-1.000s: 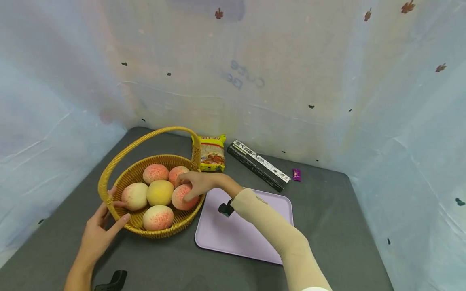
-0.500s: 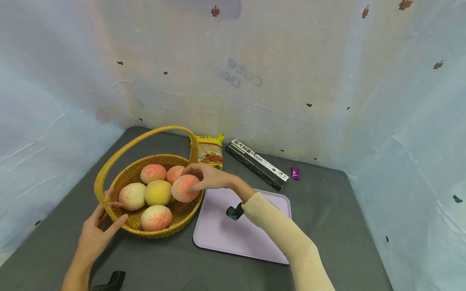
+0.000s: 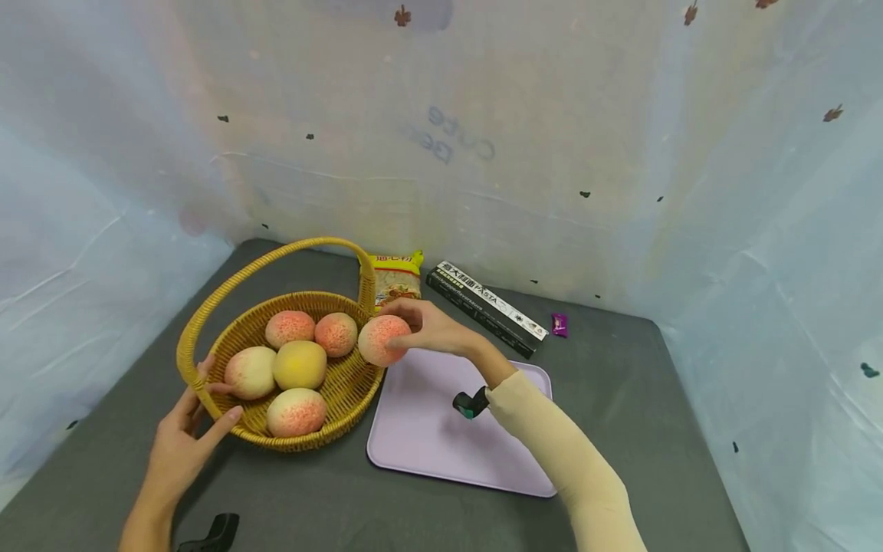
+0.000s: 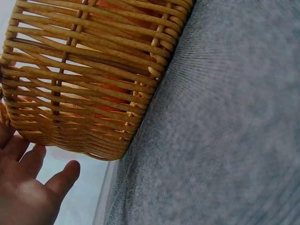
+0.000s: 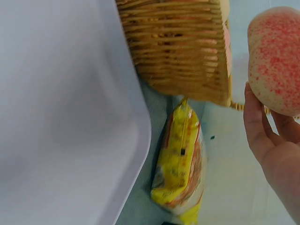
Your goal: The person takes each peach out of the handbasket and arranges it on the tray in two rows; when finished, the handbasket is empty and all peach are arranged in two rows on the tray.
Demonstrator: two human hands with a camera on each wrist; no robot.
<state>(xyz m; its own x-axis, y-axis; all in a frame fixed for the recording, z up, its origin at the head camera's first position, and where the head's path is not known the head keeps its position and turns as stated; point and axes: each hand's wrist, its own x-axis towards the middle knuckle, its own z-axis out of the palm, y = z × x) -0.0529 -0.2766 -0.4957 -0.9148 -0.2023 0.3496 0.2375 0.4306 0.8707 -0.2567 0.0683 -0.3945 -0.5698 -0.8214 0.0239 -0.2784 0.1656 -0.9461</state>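
My right hand holds a pink-speckled peach above the right rim of the yellow wicker basket. In the right wrist view the peach sits up on the fingertips, higher than the basket. Several peaches remain inside the basket, among them a yellow one in the middle and a red-speckled one at the back. My left hand rests on the basket's left rim by the foot of the handle. In the left wrist view, its fingers reach the rim while the thumb stands apart from the wicker.
A lilac tray lies right of the basket, under my right forearm. Behind them are a yellow food packet and a long black pasta box. A small purple wrapped sweet lies farther right. The basket's tall handle arches upward.
My right hand has lifted the peach out from among the others and carried it right, over the basket's rim. The left hand has stayed at the rim.
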